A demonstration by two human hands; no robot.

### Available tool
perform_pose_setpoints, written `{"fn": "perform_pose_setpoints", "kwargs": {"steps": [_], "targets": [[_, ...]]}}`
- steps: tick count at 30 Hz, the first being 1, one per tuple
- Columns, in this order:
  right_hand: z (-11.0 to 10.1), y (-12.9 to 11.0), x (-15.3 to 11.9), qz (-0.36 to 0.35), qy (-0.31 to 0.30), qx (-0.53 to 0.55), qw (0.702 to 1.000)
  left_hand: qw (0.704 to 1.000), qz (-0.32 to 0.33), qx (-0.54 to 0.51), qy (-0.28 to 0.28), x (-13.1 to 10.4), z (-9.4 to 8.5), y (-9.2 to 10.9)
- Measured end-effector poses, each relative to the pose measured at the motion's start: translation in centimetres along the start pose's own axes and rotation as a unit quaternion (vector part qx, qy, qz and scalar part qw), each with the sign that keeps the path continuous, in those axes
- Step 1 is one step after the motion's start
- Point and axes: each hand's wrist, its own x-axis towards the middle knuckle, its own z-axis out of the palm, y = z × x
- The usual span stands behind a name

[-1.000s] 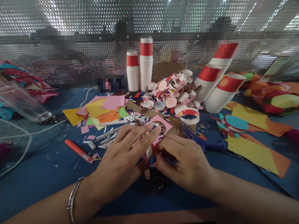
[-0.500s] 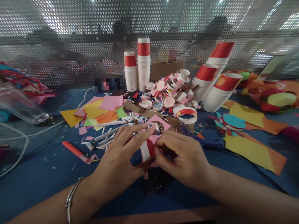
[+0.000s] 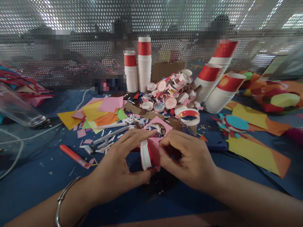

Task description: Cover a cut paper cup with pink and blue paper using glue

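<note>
A cut-down paper cup [image 3: 146, 155], white-rimmed with a red band, stands on its side between my hands. My left hand [image 3: 113, 168] curves round it, fingers over the top and thumb at its lower edge. Pink paper [image 3: 155, 151] lies against the cup's right side. There my right hand [image 3: 189, 157] is closed in a pinch at the paper's edge; the exact contact is partly hidden by the fingers. Just beyond the hands lies a pink sheet with a round hole [image 3: 165, 126].
Stacks of paper cups [image 3: 144, 69] rise at the back, more lean at the right [image 3: 213, 91]. Between them is a heap of cut cup bottoms [image 3: 170, 102]. Coloured paper [image 3: 94, 110], a red pen-like stick [image 3: 72, 155], a cut cup ring [image 3: 189, 117] and a black cable [image 3: 258, 167] lie around.
My left thumb and fingers have spread wider round the cup, and more of its white rim shows. The right hand keeps its pinch, shifted very slightly right.
</note>
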Motion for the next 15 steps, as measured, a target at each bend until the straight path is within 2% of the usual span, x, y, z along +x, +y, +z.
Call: {"fn": "perform_pose_setpoints", "kwargs": {"steps": [3, 8, 12, 15], "targets": [[-0.01, -0.16, -0.06, -0.006, 0.003, -0.001, 1.0, 0.999, -0.026, -0.03, 0.011, -0.04, 0.35, -0.18], [0.07, -0.37, -0.2, -0.016, 0.007, 0.022, 1.0, 0.984, -0.085, -0.152, 0.039, 0.07, 0.44, -0.46], [0.12, -0.32, -0.39, -0.022, -0.001, 0.024, 0.999, 0.973, -0.09, -0.201, 0.07, 0.37, 0.37, -0.39], [0.08, -0.16, -0.47, -0.029, -0.002, 0.013, 1.0, 0.967, -0.092, -0.226, 0.072, 0.61, 0.53, -0.38]]}}
